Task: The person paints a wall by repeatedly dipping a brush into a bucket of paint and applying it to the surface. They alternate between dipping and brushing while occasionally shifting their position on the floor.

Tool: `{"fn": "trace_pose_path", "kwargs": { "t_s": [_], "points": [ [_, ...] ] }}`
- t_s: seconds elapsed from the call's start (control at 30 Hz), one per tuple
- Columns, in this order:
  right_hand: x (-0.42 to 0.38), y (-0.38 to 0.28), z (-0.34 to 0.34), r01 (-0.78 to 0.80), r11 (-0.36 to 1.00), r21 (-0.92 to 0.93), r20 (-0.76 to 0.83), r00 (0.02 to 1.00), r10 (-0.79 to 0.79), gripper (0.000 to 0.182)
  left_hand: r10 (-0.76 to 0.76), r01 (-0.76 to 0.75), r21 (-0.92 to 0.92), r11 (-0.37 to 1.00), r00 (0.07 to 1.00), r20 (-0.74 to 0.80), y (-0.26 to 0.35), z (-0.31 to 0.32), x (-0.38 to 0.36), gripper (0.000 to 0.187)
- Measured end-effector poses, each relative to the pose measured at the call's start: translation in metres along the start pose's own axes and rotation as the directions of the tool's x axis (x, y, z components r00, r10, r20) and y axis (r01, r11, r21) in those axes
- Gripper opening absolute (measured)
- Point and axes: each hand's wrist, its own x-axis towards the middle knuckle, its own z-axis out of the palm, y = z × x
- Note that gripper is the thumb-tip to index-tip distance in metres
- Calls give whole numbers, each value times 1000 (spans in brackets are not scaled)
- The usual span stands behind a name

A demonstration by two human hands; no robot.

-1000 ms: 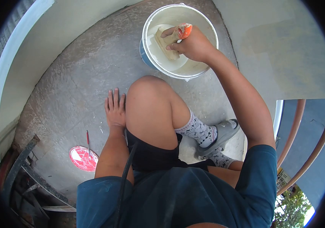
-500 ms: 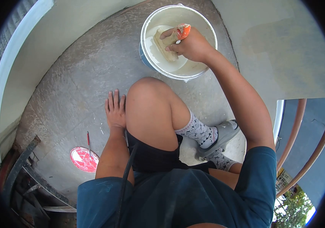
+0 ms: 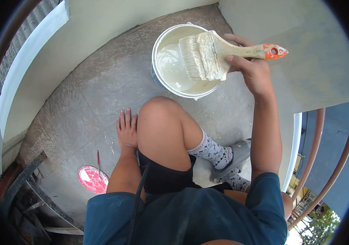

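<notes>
My right hand grips a wide paintbrush by its wooden handle. Pale paint coats the brush's bristles, which lie over the bucket's opening, and the orange handle tip points right. Below it stands a white-rimmed bucket with whitish liquid paint inside. Beside my raised knee, my left hand rests flat on the floor with its fingers stretched out, holding nothing.
A red and white round lid lies on the floor at the lower left, with a thin red-handled tool across it. A curved low wall runs round the floor. Metal bars stand at left, brown railings at right.
My right hand has lifted the paintbrush up out of the bucket and turned it, so the handle points right. My left hand stays on the floor.
</notes>
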Motion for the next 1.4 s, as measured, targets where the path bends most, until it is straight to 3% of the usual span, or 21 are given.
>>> {"fn": "trace_pose_path", "kwargs": {
  "t_s": [0.03, 0.1, 0.17, 0.23, 0.3, 0.43, 0.5, 0.63, 0.7, 0.73, 0.77, 0.8, 0.83, 0.97, 1.03, 1.1, 1.33, 1.4],
  "points": [
    [-1, 5, -8, 11, 1000, -4, -6, 1000, -11, 39, -1, 1, 8, 1000, 1000, 11, 1, 1, -1, 51],
    [-3, 27, -22, -3, 909, 417, -99, 994, 48, 40, 15, -14, 5, 1000, 999, -40, 0, 3, -1, 51],
    [-5, 38, -18, 23, 887, 461, -172, 983, 64, 41, 29, -29, 4, 1000, 996, -81, -1, 7, -1, 50],
    [-9, 37, -8, -73, 624, 778, -50, 983, 178, 46, 51, -50, 8, 999, 987, -154, -3, 11, -1, 49],
    [-7, 43, -3, -94, 634, 768, -70, 971, 229, 49, 56, -56, 6, 998, 982, -178, -3, 13, 0, 49],
    [-7, 43, 11, -96, 505, 857, -3, 981, 192, 47, 45, -47, -8, 999, 986, -160, -3, 11, -1, 49],
    [-9, 40, 17, -75, 591, 803, -64, 975, 211, 44, 32, -34, -9, 999, 991, -130, -2, 7, -1, 48],
    [-1, 41, 21, -132, 596, 792, 9, 979, 206, 45, 20, -25, -39, 999, 993, -113, -2, 7, -1, 47],
    [6, 36, 24, -106, 861, 498, 18, 994, 112, 49, 20, -23, -30, 999, 993, -113, -3, 9, -1, 47],
    [8, 32, 30, -72, 927, 367, -27, 996, 88, 51, 23, -26, -22, 999, 993, -117, -3, 10, -2, 47],
    [11, 29, 34, -81, 927, 366, -21, 995, 95, 51, 17, -20, -25, 999, 994, -110, -2, 10, -2, 47],
    [16, 27, 35, -124, 975, 183, 25, 992, 121, 51, 16, -19, -33, 999, 993, -114, -2, 9, -2, 47],
    [20, 26, 37, -154, 988, -6, 63, 986, 154, 51, 17, -22, -40, 999, 993, -118, -2, 8, -2, 47],
    [40, 30, 51, -153, 941, -303, 53, 983, 177, 42, 9, -9, -3, 1000, 998, -69, -2, 10, -1, 48],
    [48, 44, 58, -108, 918, -381, 74, 986, 147, 40, 21, -28, -59, 998, 993, -120, -2, 9, -1, 48],
    [51, 56, 64, 59, 803, -593, 192, 979, 70, 40, 20, -26, -58, 998, 993, -113, -2, 8, -1, 48],
    [50, 69, 75, 149, 748, -646, 259, 965, 32, 41, 16, -19, -40, 999, 997, -80, -2, 7, -2, 50],
    [50, 68, 77, 61, 765, -641, 281, 946, 160, 44, 15, -19, -47, 999, 996, -86, -1, 6, -2, 49]
  ]
}}
